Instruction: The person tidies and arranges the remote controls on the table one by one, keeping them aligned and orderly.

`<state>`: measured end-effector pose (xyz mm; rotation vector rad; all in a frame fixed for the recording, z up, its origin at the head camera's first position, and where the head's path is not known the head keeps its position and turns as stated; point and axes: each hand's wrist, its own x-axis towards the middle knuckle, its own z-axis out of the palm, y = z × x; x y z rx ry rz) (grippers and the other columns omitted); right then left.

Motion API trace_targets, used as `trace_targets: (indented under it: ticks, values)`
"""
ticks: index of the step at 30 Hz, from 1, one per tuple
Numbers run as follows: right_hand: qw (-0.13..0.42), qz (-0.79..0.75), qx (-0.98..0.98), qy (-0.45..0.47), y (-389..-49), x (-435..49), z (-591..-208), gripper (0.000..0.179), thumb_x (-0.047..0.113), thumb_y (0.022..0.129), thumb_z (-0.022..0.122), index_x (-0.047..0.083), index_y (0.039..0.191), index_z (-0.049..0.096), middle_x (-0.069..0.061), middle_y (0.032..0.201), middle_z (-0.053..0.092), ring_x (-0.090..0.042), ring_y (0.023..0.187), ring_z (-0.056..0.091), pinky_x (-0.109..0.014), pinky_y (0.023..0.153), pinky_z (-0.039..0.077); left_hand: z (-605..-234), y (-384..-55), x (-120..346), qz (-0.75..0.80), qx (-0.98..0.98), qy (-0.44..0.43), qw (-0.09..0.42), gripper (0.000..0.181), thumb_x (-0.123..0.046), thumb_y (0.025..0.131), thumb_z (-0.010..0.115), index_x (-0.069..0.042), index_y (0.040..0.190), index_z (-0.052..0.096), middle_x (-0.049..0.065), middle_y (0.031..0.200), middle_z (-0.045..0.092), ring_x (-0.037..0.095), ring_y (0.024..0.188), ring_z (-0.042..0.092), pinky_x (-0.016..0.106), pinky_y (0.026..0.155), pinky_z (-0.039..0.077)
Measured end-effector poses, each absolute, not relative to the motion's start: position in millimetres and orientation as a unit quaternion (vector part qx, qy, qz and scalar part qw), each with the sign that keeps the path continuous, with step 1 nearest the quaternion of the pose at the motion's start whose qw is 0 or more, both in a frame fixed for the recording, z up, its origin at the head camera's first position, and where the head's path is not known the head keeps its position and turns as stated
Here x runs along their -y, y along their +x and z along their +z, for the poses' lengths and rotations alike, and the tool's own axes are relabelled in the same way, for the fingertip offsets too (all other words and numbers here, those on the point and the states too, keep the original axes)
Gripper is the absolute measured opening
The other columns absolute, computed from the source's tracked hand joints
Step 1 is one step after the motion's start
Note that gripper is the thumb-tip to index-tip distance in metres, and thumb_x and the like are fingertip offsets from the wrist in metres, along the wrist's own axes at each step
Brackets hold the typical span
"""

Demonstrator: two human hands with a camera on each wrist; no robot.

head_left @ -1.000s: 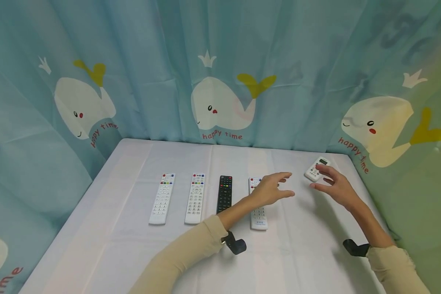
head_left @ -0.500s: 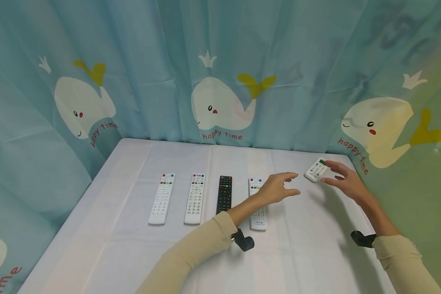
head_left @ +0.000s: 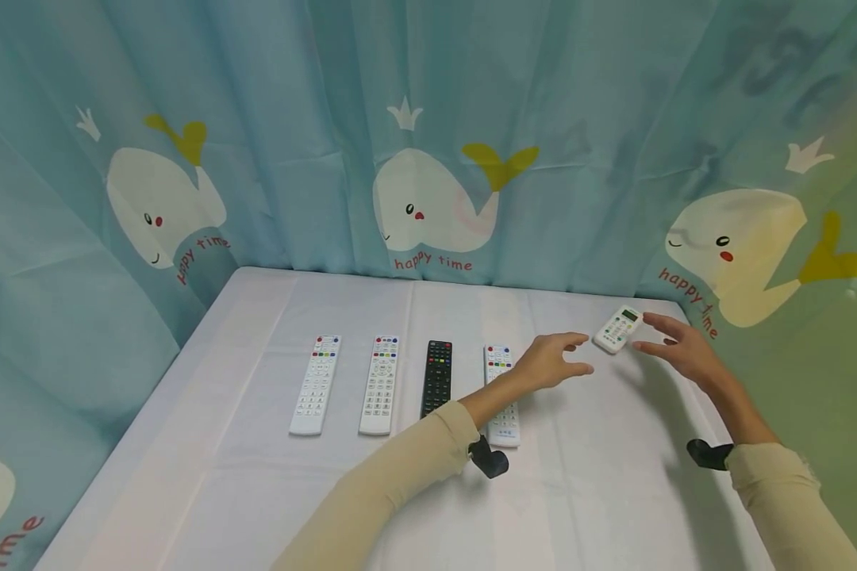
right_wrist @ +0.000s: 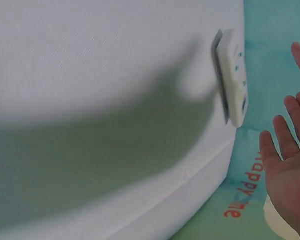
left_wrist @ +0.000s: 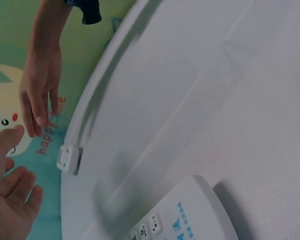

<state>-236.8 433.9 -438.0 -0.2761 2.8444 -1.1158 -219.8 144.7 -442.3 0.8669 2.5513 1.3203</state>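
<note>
A small white remote control [head_left: 617, 330] with a little display lies slanted near the table's far right corner. Just right of it hovers my right hand [head_left: 688, 349], thumb and fingers spread apart and holding nothing. My left hand [head_left: 547, 362] hangs over the cloth on the remote's left side, its thumb apart from the fingers and nothing between them. Under my left forearm lies a long white remote [head_left: 501, 428], partly covered. In the right wrist view, a gap shows between the small remote [right_wrist: 233, 80] and my right fingers.
To the left lie a black remote [head_left: 438, 373], partly hidden by my left sleeve, and two long white remotes, one in the middle [head_left: 380, 388] and one farther left [head_left: 316, 388]. A whale-print curtain [head_left: 293, 159] borders the white-covered table [head_left: 243, 444] at the back and sides.
Both hands have moved to the right. My left hand has come closer to the small remote, while my right hand has drawn off it to its right side. The remotes have stayed put.
</note>
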Motion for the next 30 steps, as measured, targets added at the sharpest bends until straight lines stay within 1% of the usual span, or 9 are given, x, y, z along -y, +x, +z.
trace_targets:
  ticks: [5,12,21,26,30]
  values:
    - [0.032,-0.365,-0.927,-0.086,-240,-441,-443,0.069,0.024,0.097,0.067,-0.010,0.148,0.036,-0.036,0.147,0.037,-0.053,0.133,0.032,-0.069,0.101,0.031,-444,-224,-149,0.440,-0.847,0.290,0.079,0.054,-0.025,0.093,0.074,-0.007,0.141,0.056,0.000,0.141,0.058,0.007,0.121,0.057,0.010,0.091,0.043]
    - [0.059,-0.367,-0.927,-0.044,-244,-447,-450,0.073,0.028,0.098,0.066,-0.011,0.149,0.031,-0.037,0.150,0.030,-0.061,0.133,0.028,-0.072,0.101,0.029,-446,-230,-159,0.438,-0.852,0.274,0.080,0.055,-0.025,0.093,0.074,-0.009,0.142,0.057,-0.001,0.139,0.059,0.005,0.120,0.057,0.009,0.089,0.042]
    - [0.064,-0.383,-0.921,-0.026,-252,-458,-460,0.072,0.025,0.097,0.067,-0.012,0.148,0.032,-0.037,0.151,0.029,-0.059,0.136,0.025,-0.072,0.101,0.028,-454,-234,-170,0.427,-0.862,0.260,0.081,0.054,-0.026,0.092,0.075,-0.009,0.140,0.058,-0.001,0.137,0.060,0.006,0.118,0.058,0.010,0.087,0.044]
    - [0.077,-0.385,-0.919,-0.018,-254,-461,-461,0.072,0.026,0.099,0.064,-0.011,0.150,0.029,-0.036,0.153,0.024,-0.059,0.137,0.022,-0.073,0.102,0.027,-458,-239,-175,0.419,-0.868,0.252,0.085,0.054,-0.027,0.091,0.076,-0.010,0.140,0.058,-0.003,0.137,0.061,0.006,0.117,0.059,0.010,0.086,0.044]
    - [0.081,-0.397,-0.914,-0.020,-259,-460,-462,0.073,0.024,0.098,0.065,-0.010,0.151,0.027,-0.036,0.154,0.023,-0.058,0.139,0.020,-0.072,0.104,0.025,-463,-243,-176,0.404,-0.878,0.243,0.089,0.055,-0.028,0.091,0.076,-0.012,0.141,0.059,-0.005,0.137,0.060,0.006,0.118,0.059,0.010,0.086,0.044]
